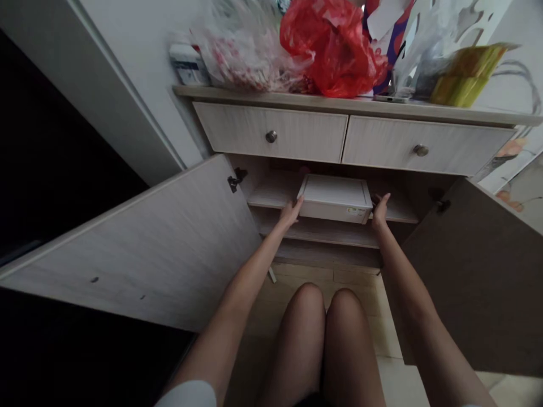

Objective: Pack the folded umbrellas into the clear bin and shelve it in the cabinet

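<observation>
Holding the white box (335, 195) at the upper shelf (271, 191) of the open cabinet (233, 125), jutting past the front edge. Clasping one end in the curled grip of the left hand (290, 213); supporting the other with the right hand (380, 211), thumb spread, fingers partly hidden.

No text is coming through legibly anywhere. A small sticker (355, 211) is sitting near the right end of the front of the white box (333, 192), showing a yellow-green patch beside tiny marks that are blurring beyond reading. At the left end of the cabinet top (271, 99), a white tub (186, 59) is carrying a dark blue label (192, 76) whose lettering is appearing too faint to make out. Any print on the purple box (392, 52) is likewise escaping reading.
</observation>
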### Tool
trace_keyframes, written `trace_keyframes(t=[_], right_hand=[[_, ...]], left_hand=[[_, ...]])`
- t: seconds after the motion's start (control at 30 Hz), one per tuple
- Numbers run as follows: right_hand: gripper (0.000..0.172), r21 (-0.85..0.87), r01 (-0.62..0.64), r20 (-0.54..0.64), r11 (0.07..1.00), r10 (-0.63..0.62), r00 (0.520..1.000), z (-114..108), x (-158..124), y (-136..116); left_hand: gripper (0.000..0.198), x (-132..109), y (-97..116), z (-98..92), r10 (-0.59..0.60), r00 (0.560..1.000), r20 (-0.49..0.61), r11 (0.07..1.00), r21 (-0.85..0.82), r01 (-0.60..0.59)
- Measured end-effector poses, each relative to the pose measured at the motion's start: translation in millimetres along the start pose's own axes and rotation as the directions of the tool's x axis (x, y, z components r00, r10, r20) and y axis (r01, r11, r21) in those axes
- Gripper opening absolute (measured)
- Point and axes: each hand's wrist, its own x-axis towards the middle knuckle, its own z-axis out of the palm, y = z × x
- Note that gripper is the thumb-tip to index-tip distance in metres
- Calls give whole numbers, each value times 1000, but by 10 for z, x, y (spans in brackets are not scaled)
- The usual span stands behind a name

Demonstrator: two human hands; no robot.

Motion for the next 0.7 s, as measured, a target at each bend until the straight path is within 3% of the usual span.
trace_keyframes(t=[0.07,0.17,0.27,0.37,0.53,0.7], right_hand=[[82,-85,28,-40,996,-31,999,-71,-228,112],[71,-288,159,-31,944,-175,984,-122,-501,255],[65,-401,211,-17,892,-237,971,-85,-461,315],[65,-451,223,15,864,-243,970,-10,-175,318],[49,-612,181,70,770,-175,982,130,290,313],[31,-728,134,79,672,-112,991,294,561,316]], left_hand=[[70,-13,-165,-19,212,967,-142,968,163,-188],[48,36,-311,42,361,921,-148,913,257,-317],[35,199,-298,146,352,930,-106,913,255,-317],[30,430,-202,223,341,937,-82,917,248,-312],[32,831,-64,318,289,955,-62,933,240,-267],[29,1192,-11,429,231,970,-79,962,170,-216]])
